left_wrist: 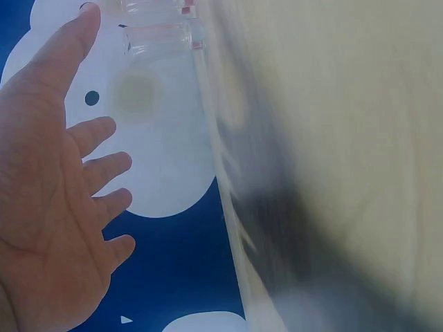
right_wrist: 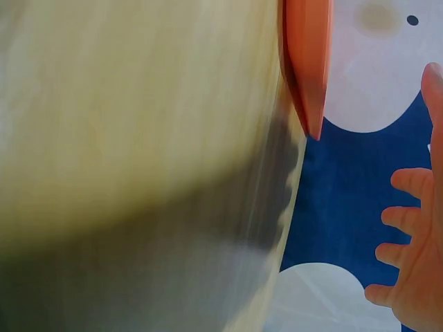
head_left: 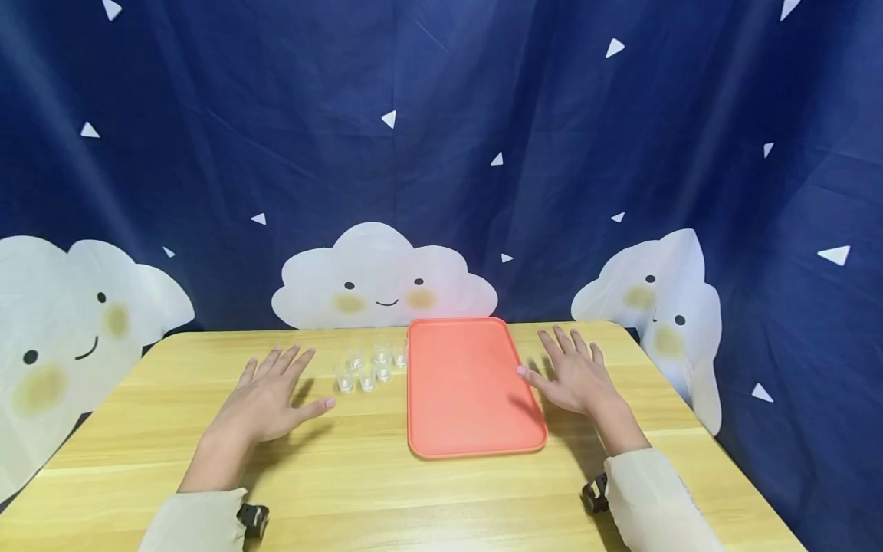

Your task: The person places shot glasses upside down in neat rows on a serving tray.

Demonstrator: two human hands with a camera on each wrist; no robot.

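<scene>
My left hand hovers palm down over the left part of the table, fingers spread and holding nothing. To its right several small clear glasses stand upright in a cluster. Two of these glasses show near the top of the left wrist view. A flat orange-red tray with a raised rim lies to the right of the glasses. Beside the tray's right edge is my right hand, its fingers spread and its thumb overlapping the rim in the head view. In the right wrist view the hand holds nothing.
The light wood table has rounded far corners. Behind it hangs a dark blue curtain with white clouds and triangles. A dark strap-mounted device sits at the left cuff, and another at the right cuff.
</scene>
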